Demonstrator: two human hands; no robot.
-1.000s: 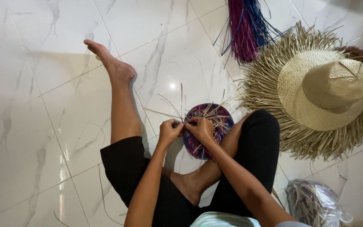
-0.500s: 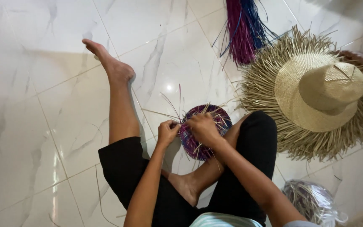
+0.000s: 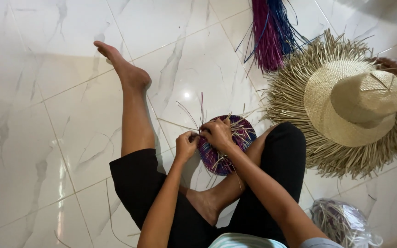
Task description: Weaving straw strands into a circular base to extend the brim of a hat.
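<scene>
Left hand (image 3: 187, 144) and right hand (image 3: 217, 134), fingers curled, pinch straw strands at woven purple disc (image 3: 226, 144) rim, left of straw hat (image 3: 354, 103). Disc round, tilted; no clear long axis.

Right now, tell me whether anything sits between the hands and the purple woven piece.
Nothing visible does. The left hand pinches strands at the rim of the purple woven piece, and the right hand lies on top of it. Loose straw strands stick out around them, off to the side.
</scene>
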